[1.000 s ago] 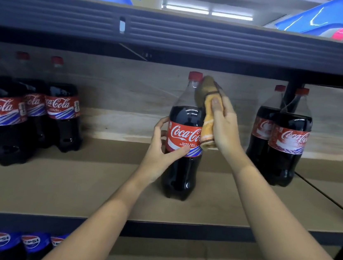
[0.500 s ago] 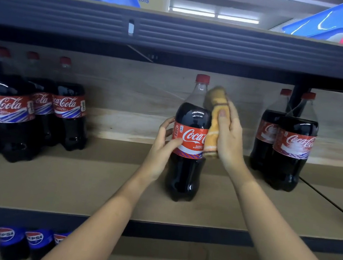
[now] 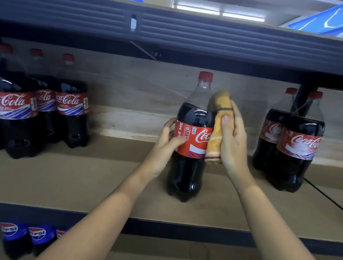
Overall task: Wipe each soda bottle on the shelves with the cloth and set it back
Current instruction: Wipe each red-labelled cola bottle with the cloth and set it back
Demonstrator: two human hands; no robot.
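A big cola bottle (image 3: pixel 191 136) stands upright on the brown shelf (image 3: pixel 94 185). The left hand (image 3: pixel 167 146) holds its red label. The right hand (image 3: pixel 233 141) presses a folded orange cloth (image 3: pixel 218 122) against its side. More cola bottles (image 3: pixel 40 103) stand on both sides.

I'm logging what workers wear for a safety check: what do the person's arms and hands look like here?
Both forearms are bare, with no sleeves in view. The left hand and right hand wear no gloves, and no rings, watch or wristbands show. Fingernails look short and unpainted.
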